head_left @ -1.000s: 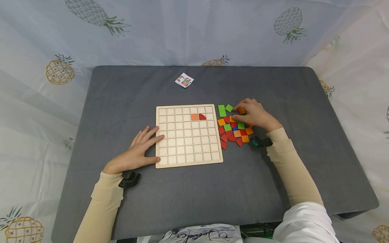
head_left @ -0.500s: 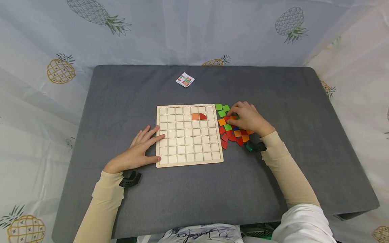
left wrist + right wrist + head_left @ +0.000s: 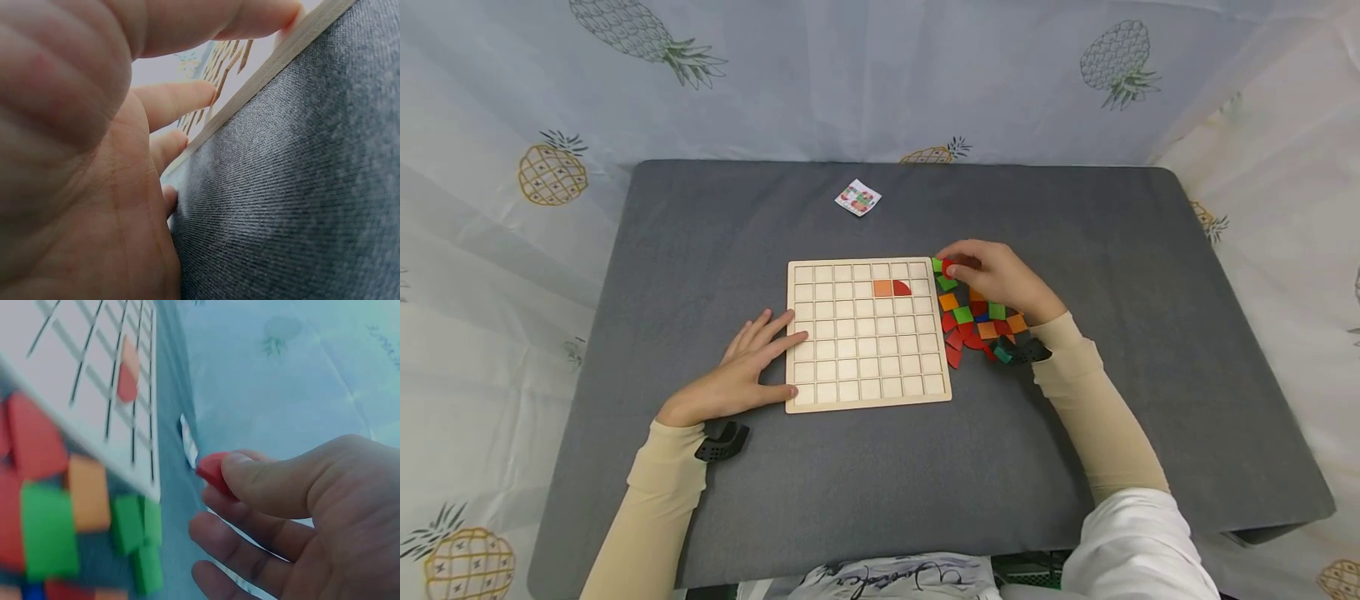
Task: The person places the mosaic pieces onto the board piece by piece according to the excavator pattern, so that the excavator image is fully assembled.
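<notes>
My right hand (image 3: 1000,273) pinches a red piece (image 3: 214,470) between thumb and forefinger, just off the board's upper right corner. The other fingers are loosely bent. A pale wooden grid board (image 3: 865,342) lies flat on the table, with an orange square (image 3: 882,288) and a red quarter-circle (image 3: 902,288) side by side in its second row. My left hand (image 3: 737,375) rests at the board's left edge, fingers spread and fingertips on the rim. The left wrist view shows the fingers (image 3: 175,103) reaching over that wooden edge.
Right of the board lies a loose cluster of red, orange, green and blue pieces (image 3: 963,315), partly under my right hand and wrist. A small white card with a coloured pattern (image 3: 857,197) lies behind the board on the grey table (image 3: 715,225). Pineapple-print curtains (image 3: 835,83) hang around it.
My right hand has moved up and left from the cluster, now with a red piece in its pinch. Some green squares have shifted left toward the board. The left hand stays put.
</notes>
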Available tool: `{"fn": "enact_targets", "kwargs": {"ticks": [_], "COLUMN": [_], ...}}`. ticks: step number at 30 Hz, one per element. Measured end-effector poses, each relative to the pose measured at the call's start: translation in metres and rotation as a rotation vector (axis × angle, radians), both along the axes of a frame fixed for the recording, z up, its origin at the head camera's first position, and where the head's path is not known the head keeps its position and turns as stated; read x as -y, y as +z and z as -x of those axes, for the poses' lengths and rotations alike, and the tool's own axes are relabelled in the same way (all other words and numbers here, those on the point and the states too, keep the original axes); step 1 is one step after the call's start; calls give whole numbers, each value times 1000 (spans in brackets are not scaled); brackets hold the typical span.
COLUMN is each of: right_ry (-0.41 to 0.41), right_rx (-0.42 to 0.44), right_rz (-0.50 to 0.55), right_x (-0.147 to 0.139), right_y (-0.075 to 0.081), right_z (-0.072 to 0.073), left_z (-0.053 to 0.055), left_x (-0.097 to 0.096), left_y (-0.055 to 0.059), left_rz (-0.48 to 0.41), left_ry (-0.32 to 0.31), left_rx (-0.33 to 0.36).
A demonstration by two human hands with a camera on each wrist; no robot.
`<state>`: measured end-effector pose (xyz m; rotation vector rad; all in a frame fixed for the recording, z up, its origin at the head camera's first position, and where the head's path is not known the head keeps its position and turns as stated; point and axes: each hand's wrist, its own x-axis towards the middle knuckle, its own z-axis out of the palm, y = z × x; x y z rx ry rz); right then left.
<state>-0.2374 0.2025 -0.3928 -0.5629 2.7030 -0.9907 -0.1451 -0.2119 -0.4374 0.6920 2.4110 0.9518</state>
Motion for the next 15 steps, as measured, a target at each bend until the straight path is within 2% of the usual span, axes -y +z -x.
{"fn": "enact_targets", "kwargs": {"ticks": [7,15], "right_ry": [8,63], "right_rx": [39,113], "right_rz": [58,68], "right_x": [32,64], "right_y": [7,3], "right_z": [9,19], "left_z": [0,0], "left_x": [0,0], "left_y": [1,3], "left_rz": [13,13], "left_ry": [-12,-17], "left_rx": [-24,-22]}}
